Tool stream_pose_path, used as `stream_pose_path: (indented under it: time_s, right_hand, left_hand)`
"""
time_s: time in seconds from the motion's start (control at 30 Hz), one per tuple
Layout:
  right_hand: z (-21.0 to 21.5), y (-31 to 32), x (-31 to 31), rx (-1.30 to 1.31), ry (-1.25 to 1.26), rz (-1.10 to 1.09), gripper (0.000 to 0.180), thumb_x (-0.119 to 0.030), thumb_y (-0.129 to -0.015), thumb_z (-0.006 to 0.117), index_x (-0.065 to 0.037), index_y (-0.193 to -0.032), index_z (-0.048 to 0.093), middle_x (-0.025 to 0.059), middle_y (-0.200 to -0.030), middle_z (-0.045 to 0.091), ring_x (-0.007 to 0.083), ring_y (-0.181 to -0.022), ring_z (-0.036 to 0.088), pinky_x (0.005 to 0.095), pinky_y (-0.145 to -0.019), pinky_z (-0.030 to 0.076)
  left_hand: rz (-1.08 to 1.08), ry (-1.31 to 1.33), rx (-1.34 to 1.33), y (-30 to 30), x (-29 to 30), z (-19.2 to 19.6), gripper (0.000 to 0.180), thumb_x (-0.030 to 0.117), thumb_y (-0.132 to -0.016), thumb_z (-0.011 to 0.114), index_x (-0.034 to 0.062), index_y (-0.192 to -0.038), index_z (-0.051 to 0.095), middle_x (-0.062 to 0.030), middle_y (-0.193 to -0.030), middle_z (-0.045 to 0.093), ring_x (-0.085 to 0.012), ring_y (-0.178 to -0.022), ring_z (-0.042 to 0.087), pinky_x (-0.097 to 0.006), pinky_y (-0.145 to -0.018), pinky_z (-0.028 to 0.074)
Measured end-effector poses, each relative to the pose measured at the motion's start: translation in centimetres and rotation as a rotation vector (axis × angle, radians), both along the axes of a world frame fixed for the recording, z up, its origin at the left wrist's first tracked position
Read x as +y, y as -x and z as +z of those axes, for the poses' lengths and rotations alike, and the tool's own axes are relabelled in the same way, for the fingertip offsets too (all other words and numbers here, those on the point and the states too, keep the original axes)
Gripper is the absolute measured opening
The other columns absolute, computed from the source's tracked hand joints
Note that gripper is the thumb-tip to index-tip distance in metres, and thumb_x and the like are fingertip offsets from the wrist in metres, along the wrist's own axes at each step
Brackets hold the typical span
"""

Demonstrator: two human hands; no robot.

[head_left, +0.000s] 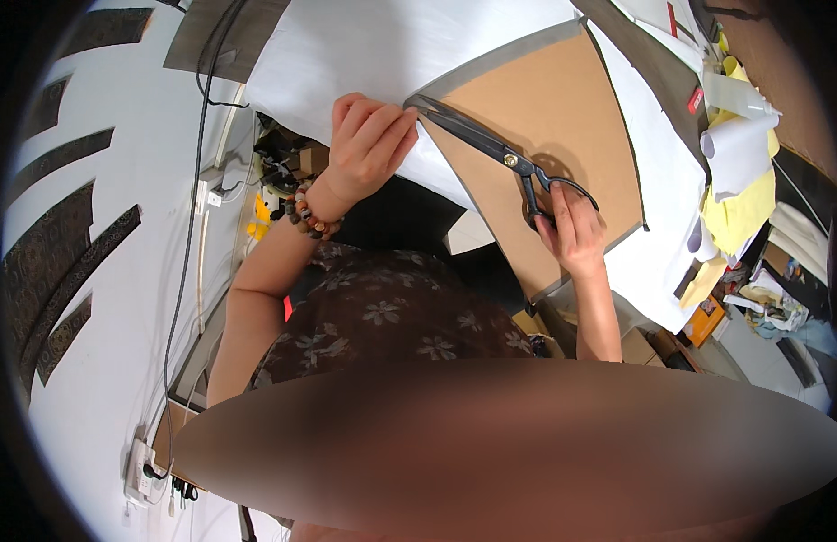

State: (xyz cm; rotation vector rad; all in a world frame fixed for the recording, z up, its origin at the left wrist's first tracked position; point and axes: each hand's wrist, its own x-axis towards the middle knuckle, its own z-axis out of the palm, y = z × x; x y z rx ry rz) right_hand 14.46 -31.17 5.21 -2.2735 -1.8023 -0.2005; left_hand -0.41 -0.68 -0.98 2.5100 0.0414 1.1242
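Note:
A brown card panel [549,117] with a dark grey fabric border [500,63] lies on the white-covered table. Black-handled scissors [511,161] rest across it, their tips reaching its far left corner. My right hand [576,230] is closed round the scissors' handles, with fingers in the loops. At that same corner my left hand [371,149], a beaded bracelet on its wrist, pinches the edge of the dark fabric beside the blade tips. Exactly how much cloth lies between those fingers is hidden.
White sheeting [337,54] covers the table. A clear squeeze bottle [739,95], rolled paper [739,158] and yellow sheets [743,212] crowd the right edge. Along the left wall hangs a black cable [197,181], near dark patterned cloth pieces [48,244].

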Motion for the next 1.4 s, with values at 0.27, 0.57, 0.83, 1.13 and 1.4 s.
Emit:
stream_pose_path:
  time_s: [0.27,0.57,0.83,1.13,1.4]
  right_hand:
    - [0.0,-0.4,0.4,-0.044,0.008,0.022,0.059,-0.013,-0.073,0.082,0.006,-0.126,0.063,0.0156,-0.111,0.068,0.027,-0.09,0.068,0.035,-0.073,0.058]
    - [0.4,-2.3,0.3,-0.041,0.033,0.083,0.052,-0.005,-0.073,0.081,0.006,-0.122,0.065,0.0168,-0.109,0.069,0.0295,-0.089,0.069,0.0365,-0.075,0.058]
    - [0.8,-3.5,0.7,-0.052,0.058,0.146,0.05,-0.006,-0.075,0.079,0.007,-0.121,0.065,0.0173,-0.109,0.069,0.0291,-0.088,0.069,0.0358,-0.073,0.058]
    - [0.8,-3.7,1.1,-0.022,0.042,0.119,0.045,-0.01,-0.08,0.078,0.006,-0.12,0.066,0.0164,-0.107,0.069,0.0292,-0.087,0.07,0.0355,-0.07,0.058]
    - [0.6,-3.9,0.9,-0.05,0.064,0.149,0.046,-0.009,-0.079,0.078,0.005,-0.121,0.066,0.0164,-0.109,0.069,0.0286,-0.088,0.07,0.0353,-0.071,0.058]
  left_hand:
    - [-0.022,0.011,-0.024,0.0,0.1,-0.4,0.027,0.002,-0.072,0.08,-0.002,-0.097,0.071,-0.0059,-0.096,0.064,-0.022,-0.081,0.06,-0.04,-0.081,0.047]
    - [-0.025,0.01,-0.025,0.0,0.2,-0.5,0.027,0.001,-0.072,0.079,-0.0022,-0.097,0.071,-0.0062,-0.096,0.064,-0.0225,-0.082,0.06,-0.04,-0.082,0.047]
    - [-0.024,0.02,-0.025,0.0,0.1,-0.4,0.027,0.0,-0.071,0.079,-0.002,-0.097,0.071,-0.0062,-0.096,0.064,-0.0226,-0.081,0.06,-0.039,-0.082,0.047]
    - [-0.007,0.048,-0.034,0.1,-0.1,-0.2,0.026,-0.002,-0.071,0.08,-0.0002,-0.096,0.073,-0.0053,-0.092,0.064,-0.0227,-0.079,0.061,-0.039,-0.078,0.048]
    - [-0.006,0.061,-0.041,0.2,-0.1,-0.6,0.024,0.0,-0.072,0.08,-0.0005,-0.095,0.072,-0.0057,-0.095,0.065,-0.0224,-0.08,0.06,-0.039,-0.08,0.046]
